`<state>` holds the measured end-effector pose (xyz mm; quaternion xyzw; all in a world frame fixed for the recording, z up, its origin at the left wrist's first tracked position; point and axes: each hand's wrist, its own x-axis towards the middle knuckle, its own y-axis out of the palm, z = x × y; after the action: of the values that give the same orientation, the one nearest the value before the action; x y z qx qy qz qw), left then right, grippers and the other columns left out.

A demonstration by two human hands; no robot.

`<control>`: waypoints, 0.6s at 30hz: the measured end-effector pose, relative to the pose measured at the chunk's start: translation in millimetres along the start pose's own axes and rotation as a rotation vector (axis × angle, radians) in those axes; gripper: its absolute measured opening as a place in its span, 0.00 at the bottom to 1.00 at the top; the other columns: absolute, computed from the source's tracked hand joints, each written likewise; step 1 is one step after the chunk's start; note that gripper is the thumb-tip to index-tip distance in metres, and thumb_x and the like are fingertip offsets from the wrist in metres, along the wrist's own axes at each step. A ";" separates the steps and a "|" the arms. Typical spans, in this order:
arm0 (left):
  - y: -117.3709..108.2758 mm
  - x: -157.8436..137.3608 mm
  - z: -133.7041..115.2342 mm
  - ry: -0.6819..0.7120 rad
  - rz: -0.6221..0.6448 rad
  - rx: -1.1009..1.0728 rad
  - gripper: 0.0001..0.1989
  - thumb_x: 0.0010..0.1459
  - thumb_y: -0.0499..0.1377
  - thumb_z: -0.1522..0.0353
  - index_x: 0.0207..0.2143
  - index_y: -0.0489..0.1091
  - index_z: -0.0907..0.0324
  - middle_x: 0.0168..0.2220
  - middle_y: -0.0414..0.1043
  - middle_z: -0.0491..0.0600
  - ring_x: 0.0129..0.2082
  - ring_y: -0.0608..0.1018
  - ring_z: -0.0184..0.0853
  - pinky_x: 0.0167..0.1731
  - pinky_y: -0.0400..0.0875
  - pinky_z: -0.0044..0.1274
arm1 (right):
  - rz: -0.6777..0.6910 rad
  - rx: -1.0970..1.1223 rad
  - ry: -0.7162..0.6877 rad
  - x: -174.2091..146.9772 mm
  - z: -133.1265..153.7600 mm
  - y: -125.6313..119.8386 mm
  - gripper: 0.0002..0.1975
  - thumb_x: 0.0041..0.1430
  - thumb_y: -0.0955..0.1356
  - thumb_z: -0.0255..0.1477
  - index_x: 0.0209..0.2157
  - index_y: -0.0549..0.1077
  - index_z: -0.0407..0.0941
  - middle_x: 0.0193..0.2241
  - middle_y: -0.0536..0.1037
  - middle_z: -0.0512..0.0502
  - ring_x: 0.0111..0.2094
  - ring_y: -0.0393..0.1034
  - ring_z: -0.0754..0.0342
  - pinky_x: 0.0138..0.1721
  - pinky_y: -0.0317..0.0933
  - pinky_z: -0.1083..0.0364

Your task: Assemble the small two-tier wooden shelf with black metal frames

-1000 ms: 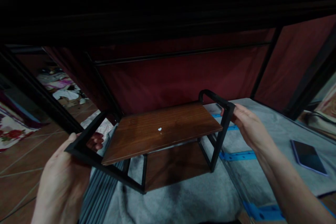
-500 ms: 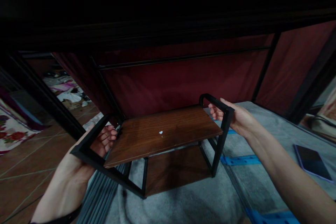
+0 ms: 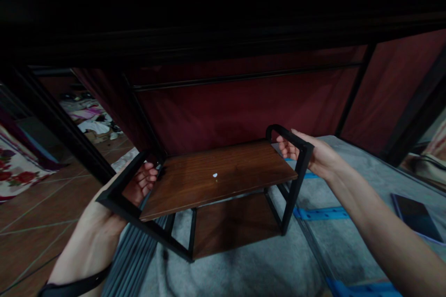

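Note:
A small two-tier shelf [image 3: 223, 178] with brown wood-look boards and black metal side frames stands in front of me on grey cloth. A small white heart-shaped mark shows on its upper board. My left hand [image 3: 139, 185] reaches through the left side frame from outside, its fingers curled in under the rail. On the other side, my right hand [image 3: 303, 151] grips the right frame just below its rounded rail, fingertips showing inside. The lower board [image 3: 237, 225] sits between the frame legs, partly in shadow.
Grey rods or tubes [image 3: 130, 257] lie left of the shelf. On the right are blue connector pieces [image 3: 324, 213] and a dark phone-like slab [image 3: 416, 216]. A black metal frame with a dark red curtain [image 3: 240, 111] rises behind, and a dark beam crosses above.
Almost nothing differs: the view has shifted very slightly, and more of the black band on my left wrist shows. Both hands keep their places on the shelf.

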<state>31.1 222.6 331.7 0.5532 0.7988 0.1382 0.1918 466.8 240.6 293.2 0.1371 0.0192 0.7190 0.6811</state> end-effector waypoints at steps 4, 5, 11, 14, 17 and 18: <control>-11.5 9.5 6.6 0.039 0.052 0.057 0.16 0.64 0.48 0.79 0.33 0.75 0.65 0.26 0.76 0.52 0.26 0.79 0.31 0.23 0.75 0.17 | -0.129 -0.022 -0.073 3.2 -10.4 -2.8 0.16 0.59 0.74 0.43 0.37 0.82 0.44 0.36 0.84 0.39 0.33 0.78 0.49 0.35 0.76 0.53; -16.1 15.3 10.9 0.038 0.046 0.069 0.14 0.63 0.50 0.79 0.33 0.75 0.64 0.26 0.77 0.51 0.26 0.79 0.31 0.23 0.75 0.16 | -0.176 -0.048 -0.090 5.0 -15.6 -4.8 0.15 0.56 0.76 0.42 0.36 0.82 0.44 0.35 0.84 0.40 0.32 0.78 0.50 0.34 0.75 0.53; -24.9 45.0 37.8 0.138 -0.084 0.185 0.06 0.51 0.63 0.77 0.32 0.76 0.61 0.30 0.80 0.48 0.36 0.81 0.33 0.32 0.76 0.16 | -0.277 -0.193 -0.151 22.7 -54.3 -18.9 0.17 0.50 0.79 0.44 0.37 0.82 0.48 0.36 0.84 0.44 0.32 0.77 0.51 0.29 0.72 0.55; -16.6 41.1 39.6 0.163 -0.102 0.285 0.08 0.50 0.62 0.78 0.31 0.77 0.59 0.33 0.81 0.49 0.46 0.81 0.36 0.39 0.77 0.19 | -0.274 -0.231 -0.136 27.0 -63.5 -18.1 0.18 0.52 0.77 0.47 0.37 0.82 0.49 0.37 0.84 0.45 0.34 0.78 0.50 0.31 0.73 0.54; -12.5 34.3 38.5 0.193 -0.078 0.304 0.06 0.51 0.63 0.76 0.31 0.78 0.59 0.35 0.82 0.50 0.49 0.81 0.37 0.44 0.76 0.20 | -0.275 -0.246 -0.148 27.2 -65.1 -14.3 0.19 0.51 0.77 0.49 0.37 0.83 0.50 0.38 0.84 0.44 0.39 0.79 0.46 0.35 0.74 0.51; -12.9 33.6 38.8 0.204 -0.061 0.300 0.06 0.50 0.64 0.76 0.31 0.78 0.60 0.35 0.82 0.51 0.49 0.81 0.37 0.44 0.76 0.20 | -0.276 -0.247 -0.161 27.2 -65.3 -13.4 0.20 0.51 0.77 0.50 0.38 0.83 0.50 0.39 0.84 0.44 0.40 0.79 0.45 0.36 0.74 0.50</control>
<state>27.7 249.9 286.4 0.5343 0.8421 0.0670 0.0290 464.3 278.8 232.2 0.1058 -0.1048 0.6026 0.7840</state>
